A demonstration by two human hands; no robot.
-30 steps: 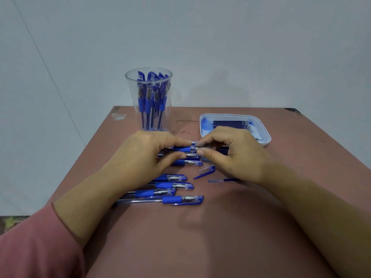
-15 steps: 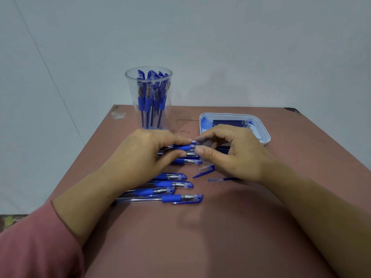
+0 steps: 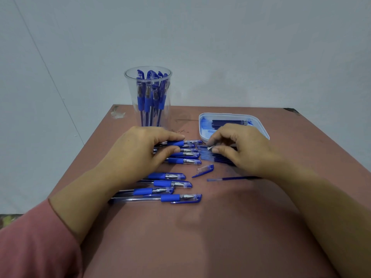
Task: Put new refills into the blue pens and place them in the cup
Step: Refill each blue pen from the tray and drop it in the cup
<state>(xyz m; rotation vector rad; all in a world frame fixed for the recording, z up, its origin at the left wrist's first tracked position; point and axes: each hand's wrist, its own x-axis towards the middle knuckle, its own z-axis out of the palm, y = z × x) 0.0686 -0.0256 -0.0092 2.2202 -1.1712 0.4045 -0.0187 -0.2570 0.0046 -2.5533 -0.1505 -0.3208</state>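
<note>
While the left hand [image 3: 138, 151] pinches a blue pen [image 3: 176, 143] by its rubber grip, forefinger on top and thumb below, the right hand [image 3: 243, 149] sits just across from it, thumb and forefinger closed on a small pale piece [image 3: 209, 148], too small to say what it is! The held pen lies level, low over the table [image 3: 200, 237], pointing right toward that piece. Right beneath it, three more pens [image 3: 185, 161] lie stacked close together. Under the right hand's curled fingers there's a bundle of loose refills [image 3: 219, 158] on the table. Nearer the camera, a loose cap [image 3: 203, 170] lies tilted, and beside it a single refill [image 3: 230, 178] runs under the right wrist. Four capped pens [image 3: 170, 184] lie in a row below the left hand. At the back, the clear cup [image 3: 130, 101] stands upright with pens in it, caps up. To its right, the white tray [image 3: 200, 125] holds dark refills [image 3: 228, 123], and the right hand's knuckles cover its near edge
</note>
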